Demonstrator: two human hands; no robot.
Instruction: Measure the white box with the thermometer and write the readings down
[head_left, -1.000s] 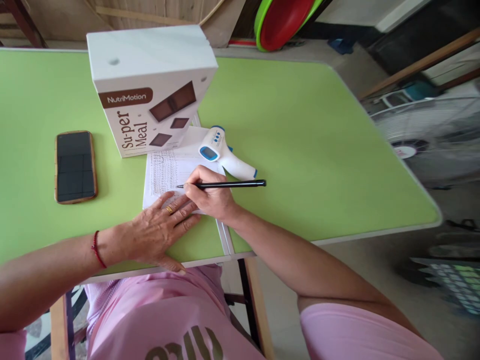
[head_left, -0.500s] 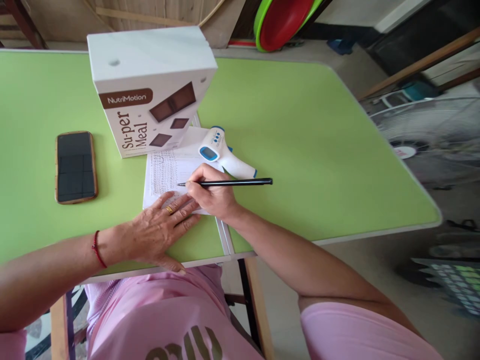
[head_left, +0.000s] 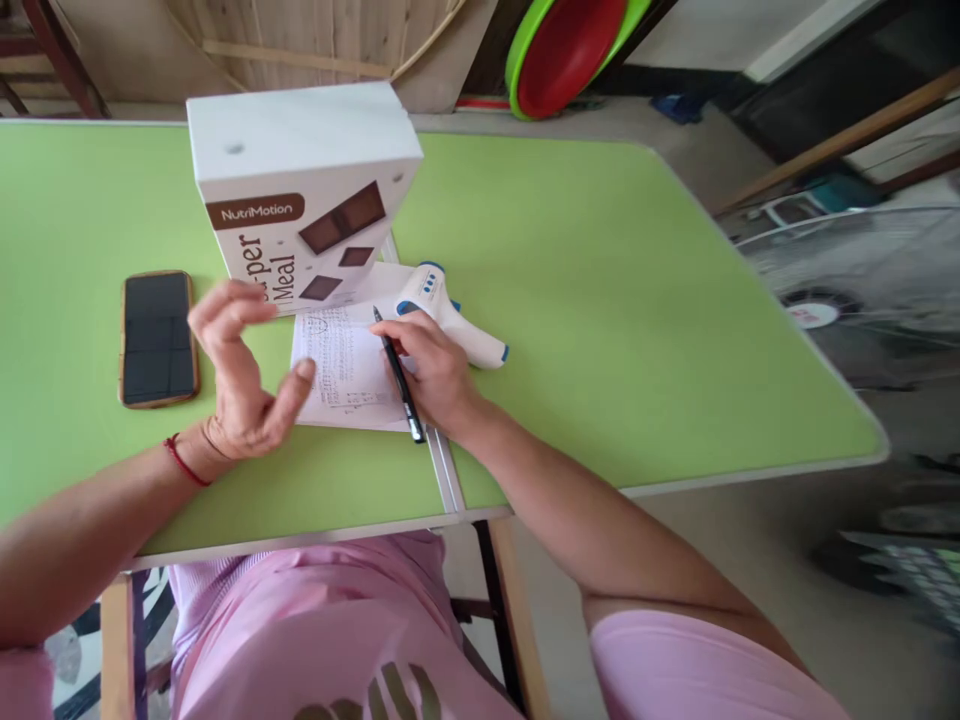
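Observation:
My right hand (head_left: 436,375) grips a black pen (head_left: 403,388), its tip pointing away from me over a written-on sheet of paper (head_left: 337,385). Raised above the table between the phone and the paper, my left hand (head_left: 251,375) is open, with fingers curved and thumb apart. It overlaps the lower corner of a white NutriMotion box (head_left: 307,140) that stands upright on the paper's far side. A white and blue infrared thermometer (head_left: 465,325) lies beside my right hand, its display partly hidden by that hand.
A phone (head_left: 157,340) in a brown case lies on the green folding table (head_left: 600,300) at left. A metal seam crosses the tabletop. Beyond the right edge stands a fan (head_left: 825,290); red and green basins (head_left: 570,55) are behind the table.
My left hand has lifted off the paper and moved left toward the box. The pen has swung in my right hand, its back end now toward me. More handwriting is uncovered.

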